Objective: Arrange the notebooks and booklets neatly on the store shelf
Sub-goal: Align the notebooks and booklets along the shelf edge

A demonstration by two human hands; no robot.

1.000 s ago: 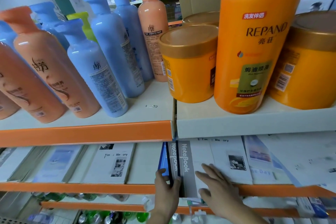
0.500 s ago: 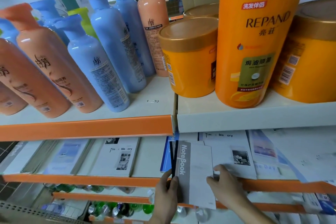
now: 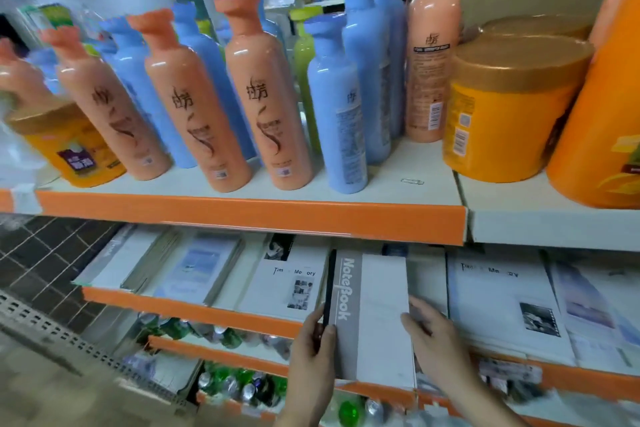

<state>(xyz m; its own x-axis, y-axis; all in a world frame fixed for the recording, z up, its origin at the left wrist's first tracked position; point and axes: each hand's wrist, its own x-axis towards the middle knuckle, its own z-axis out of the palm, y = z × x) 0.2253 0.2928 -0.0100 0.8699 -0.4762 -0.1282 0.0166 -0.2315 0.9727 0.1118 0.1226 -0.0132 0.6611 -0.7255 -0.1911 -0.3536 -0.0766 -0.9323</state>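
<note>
A white notebook with a grey "NoteBook" spine strip sticks out over the orange front lip of the lower shelf. My left hand grips its left edge, thumb on the cover. My right hand holds its right edge. A "Time Memory" booklet lies just left of it, and another lies to the right. Pale blue booklets and more notebooks lie further left on the same shelf.
The shelf above carries peach shampoo bottles, blue bottles, yellow tubs and a big orange bottle. Its orange edge overhangs the notebooks. Green bottles fill the shelves below. Dark tiled floor shows at left.
The grey-spined notebook has come forward off the stack and leftward, next to the left "Time Memory" booklet. Both hands moved with it. The camera has swung left.
</note>
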